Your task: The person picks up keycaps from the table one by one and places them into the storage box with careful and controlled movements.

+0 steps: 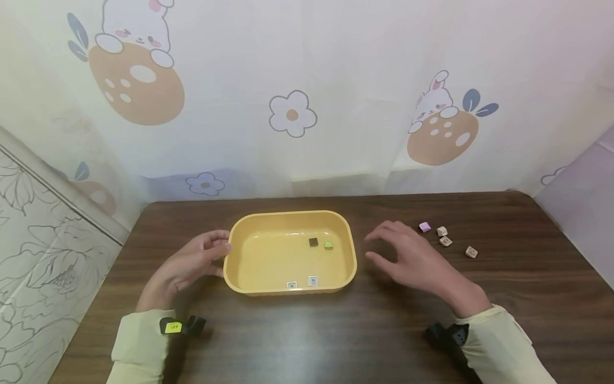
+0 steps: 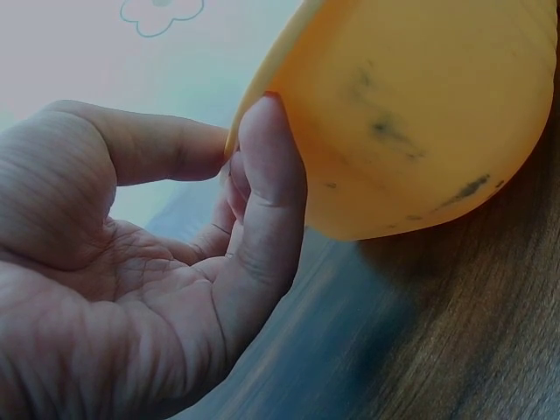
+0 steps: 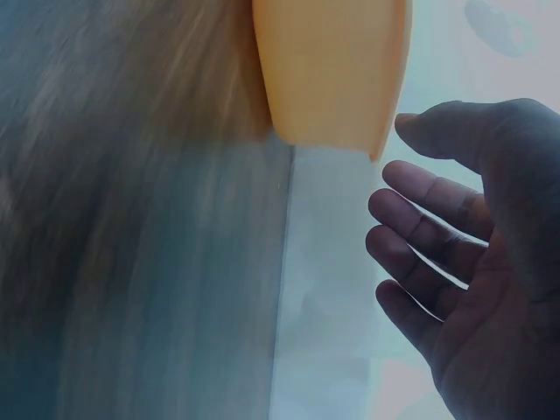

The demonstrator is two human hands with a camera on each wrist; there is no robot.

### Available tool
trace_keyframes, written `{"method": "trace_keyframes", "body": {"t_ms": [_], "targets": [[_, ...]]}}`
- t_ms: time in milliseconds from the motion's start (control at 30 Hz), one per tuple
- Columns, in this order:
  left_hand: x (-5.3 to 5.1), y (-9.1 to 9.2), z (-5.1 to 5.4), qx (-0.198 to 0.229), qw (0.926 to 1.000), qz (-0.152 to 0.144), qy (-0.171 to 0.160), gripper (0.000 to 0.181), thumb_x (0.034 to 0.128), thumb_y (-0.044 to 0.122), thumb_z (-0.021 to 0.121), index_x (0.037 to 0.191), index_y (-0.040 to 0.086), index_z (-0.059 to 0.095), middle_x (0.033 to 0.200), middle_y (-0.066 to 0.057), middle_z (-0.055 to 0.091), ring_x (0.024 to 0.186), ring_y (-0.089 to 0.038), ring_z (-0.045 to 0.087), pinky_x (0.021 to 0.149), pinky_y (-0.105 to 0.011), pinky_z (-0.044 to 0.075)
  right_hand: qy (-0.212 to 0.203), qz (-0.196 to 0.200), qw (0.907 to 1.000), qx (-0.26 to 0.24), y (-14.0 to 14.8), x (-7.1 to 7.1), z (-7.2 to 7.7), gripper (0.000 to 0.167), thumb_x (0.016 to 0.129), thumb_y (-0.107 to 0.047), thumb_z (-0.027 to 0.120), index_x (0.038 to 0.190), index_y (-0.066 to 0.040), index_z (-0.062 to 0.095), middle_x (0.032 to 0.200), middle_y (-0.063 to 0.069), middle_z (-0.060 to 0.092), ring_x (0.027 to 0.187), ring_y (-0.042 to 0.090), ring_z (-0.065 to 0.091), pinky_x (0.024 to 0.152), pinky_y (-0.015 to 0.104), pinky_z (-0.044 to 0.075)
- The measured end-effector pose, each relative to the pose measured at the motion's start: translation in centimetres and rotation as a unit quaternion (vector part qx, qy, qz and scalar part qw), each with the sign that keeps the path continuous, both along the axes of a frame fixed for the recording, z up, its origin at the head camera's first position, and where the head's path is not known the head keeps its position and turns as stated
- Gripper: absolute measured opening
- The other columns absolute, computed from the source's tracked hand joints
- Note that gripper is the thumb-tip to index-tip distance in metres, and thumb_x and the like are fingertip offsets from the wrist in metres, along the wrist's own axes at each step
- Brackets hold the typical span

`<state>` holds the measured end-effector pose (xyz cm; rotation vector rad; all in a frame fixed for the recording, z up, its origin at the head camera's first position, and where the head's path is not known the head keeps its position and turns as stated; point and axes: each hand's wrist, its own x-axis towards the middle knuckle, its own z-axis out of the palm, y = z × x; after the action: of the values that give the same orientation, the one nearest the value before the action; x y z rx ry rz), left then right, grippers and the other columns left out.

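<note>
L hand (image 1: pixel 196 257) pinching ylw tray (image 1: pixel 273 258), R hand (image 1: pixel 411 257) loosely spread nr opp end.

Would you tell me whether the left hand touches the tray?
Touching: the left wrist view shows the left hand pinching the rim of the tray.

PLACE: homelike room | rabbit-print cloth (image 1: pixel 355 106) | floral panel (image 1: pixel 43 266) | wood-grain table (image 1: pixel 297 341)
</note>
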<state>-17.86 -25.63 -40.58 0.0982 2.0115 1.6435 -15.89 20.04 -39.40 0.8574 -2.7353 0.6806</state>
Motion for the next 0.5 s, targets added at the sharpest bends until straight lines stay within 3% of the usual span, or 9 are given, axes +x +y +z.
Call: {"method": "trace_keyframes", "body": {"t_ms": [500], "targets": [[0.0, 0.2, 0.1, -0.001, 1.0, 0.006, -0.005, 0.049, 0.1093, 0.018, 0.055, 0.146, -0.01, 0.037, 0.118, -0.011, 0.064, 0.097, -0.019, 0.069, 0.079, -0.036, 0.066, 0.028, -0.02, 0.9994, 0.004, 3.2, 0.8, -0.6, 0.021, 0.088, -0.015, 0.085, 0.106, -0.016, 0.075, 0.106, -0.004, 0.072, 0.1, 0.018, 0.07, 0.086, 0.045, 0.058]]}}
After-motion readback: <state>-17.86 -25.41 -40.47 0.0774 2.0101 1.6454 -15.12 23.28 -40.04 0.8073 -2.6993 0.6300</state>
